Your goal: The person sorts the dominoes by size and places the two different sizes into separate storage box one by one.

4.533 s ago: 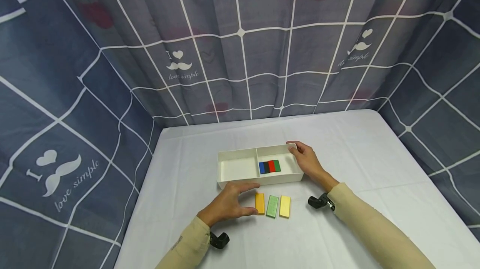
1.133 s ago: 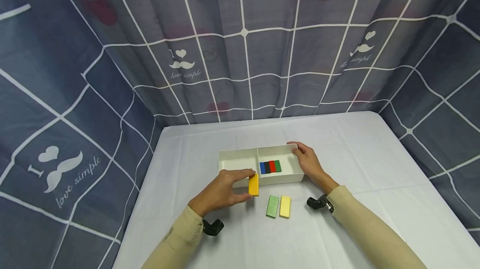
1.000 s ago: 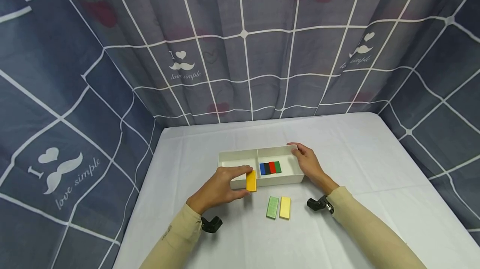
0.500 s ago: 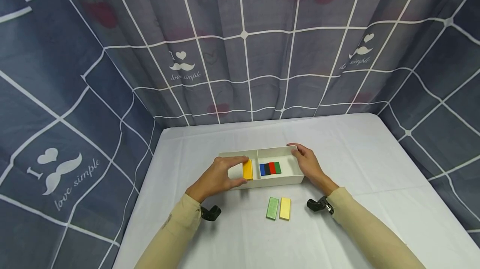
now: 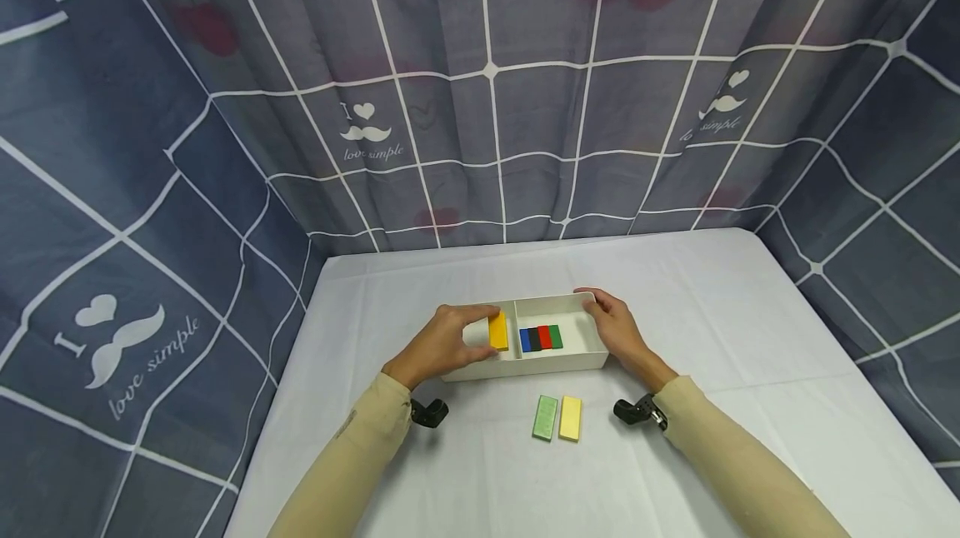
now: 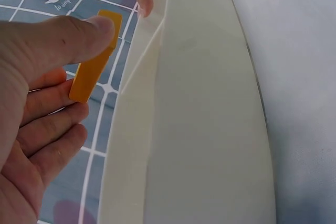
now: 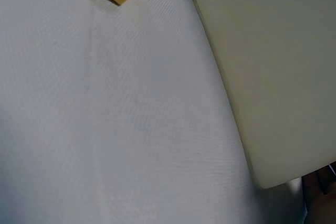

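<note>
Between its thumb and fingers, my left hand [image 5: 438,345] pinches an orange-yellow rectangular block [image 5: 498,331]. The block overlaps the left compartment of a white two-part box [image 5: 558,361] in the head view. The left wrist view shows the thumb on one face of the block [image 6: 92,74], beside the box wall [image 6: 210,103]. At the box's right end, my right hand [image 5: 618,328] grips the wall, thumb inside and fingers behind. The right compartment holds a row of blue [image 5: 525,340], black [image 5: 534,339], red [image 5: 544,337] and green [image 5: 556,336] blocks.
In front of the box, a light green block [image 5: 545,418] and a pale yellow block [image 5: 570,419] lie side by side on the white cloth [image 5: 510,480]. A dark checked curtain [image 5: 450,105] hangs behind and at both sides.
My left hand has picked the orange-yellow block up from the cloth, left of the light green block, and carried it forward over the left compartment. My right hand has stayed on the box end.
</note>
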Motion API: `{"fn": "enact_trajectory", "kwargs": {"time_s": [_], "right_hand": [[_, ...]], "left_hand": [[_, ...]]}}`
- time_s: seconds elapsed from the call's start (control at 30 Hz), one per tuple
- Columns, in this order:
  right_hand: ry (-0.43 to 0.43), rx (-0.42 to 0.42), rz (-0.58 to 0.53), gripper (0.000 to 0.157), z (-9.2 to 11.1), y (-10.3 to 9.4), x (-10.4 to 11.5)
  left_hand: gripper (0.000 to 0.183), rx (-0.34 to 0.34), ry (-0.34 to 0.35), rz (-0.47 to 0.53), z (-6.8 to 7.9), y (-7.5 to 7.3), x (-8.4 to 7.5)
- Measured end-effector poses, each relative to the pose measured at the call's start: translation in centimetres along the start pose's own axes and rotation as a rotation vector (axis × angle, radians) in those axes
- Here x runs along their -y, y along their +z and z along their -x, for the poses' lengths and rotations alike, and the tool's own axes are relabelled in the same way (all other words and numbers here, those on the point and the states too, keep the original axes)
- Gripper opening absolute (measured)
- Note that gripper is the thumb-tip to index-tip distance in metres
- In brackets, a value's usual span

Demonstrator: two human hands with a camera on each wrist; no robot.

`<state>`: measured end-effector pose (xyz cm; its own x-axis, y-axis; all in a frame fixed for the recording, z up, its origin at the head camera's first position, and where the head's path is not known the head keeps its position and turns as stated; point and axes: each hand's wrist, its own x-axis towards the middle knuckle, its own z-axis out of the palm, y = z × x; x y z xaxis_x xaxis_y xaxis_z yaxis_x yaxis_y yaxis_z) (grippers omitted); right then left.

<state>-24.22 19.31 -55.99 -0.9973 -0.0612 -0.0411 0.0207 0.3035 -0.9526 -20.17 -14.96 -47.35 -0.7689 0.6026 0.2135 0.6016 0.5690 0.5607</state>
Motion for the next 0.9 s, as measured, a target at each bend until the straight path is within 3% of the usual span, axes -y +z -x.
{"fn": "enact_trajectory", "kwargs": {"time_s": [0.3, 0.9], "right_hand": [[0.002, -0.006, 0.004, 0.042, -0.1, -0.1, -0.1], [0.004, -0.016, -0.008, 0.041, -0.1, 0.2, -0.1]], "left_hand": [[0.064, 0.038, -0.076, -0.019, -1.0, 1.0, 0.9], [0.065, 0.145, -0.150, -0.048, -2.5, 2.2, 2.1]]}}
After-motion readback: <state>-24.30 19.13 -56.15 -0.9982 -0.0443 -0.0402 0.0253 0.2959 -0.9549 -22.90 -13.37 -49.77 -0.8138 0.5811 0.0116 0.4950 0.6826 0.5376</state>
